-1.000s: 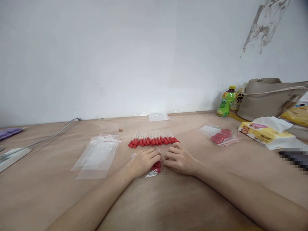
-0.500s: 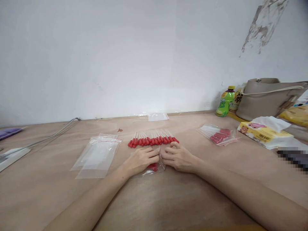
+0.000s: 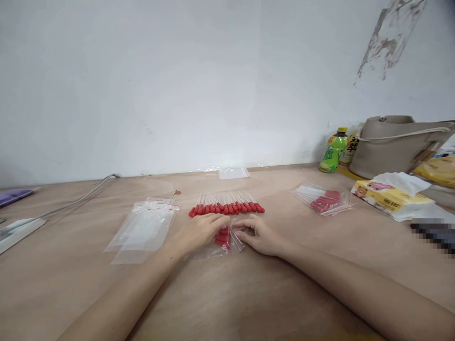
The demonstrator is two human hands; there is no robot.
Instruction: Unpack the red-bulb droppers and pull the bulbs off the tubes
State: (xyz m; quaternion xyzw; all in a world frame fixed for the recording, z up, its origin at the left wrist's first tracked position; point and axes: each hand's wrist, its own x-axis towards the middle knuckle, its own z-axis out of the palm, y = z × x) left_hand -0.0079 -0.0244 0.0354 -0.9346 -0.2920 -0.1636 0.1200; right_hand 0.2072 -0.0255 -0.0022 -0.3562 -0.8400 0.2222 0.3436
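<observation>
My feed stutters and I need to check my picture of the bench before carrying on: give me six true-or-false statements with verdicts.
1. The left hand is over a clear bag, with the right hand at its edge. True.
2. A row of sticks with red ends lies just beyond the hands. True.
3. The red ends in that row point away from the hands. False: they point toward the hands.
4. A filled bag lies to the left of the tissue pack. True.
5. The tissue pack lies to the left of both hands. False: it lies to their right.
6. The filled bag is closer to the left hand than the row of sticks is. False: the row is closer.
</observation>
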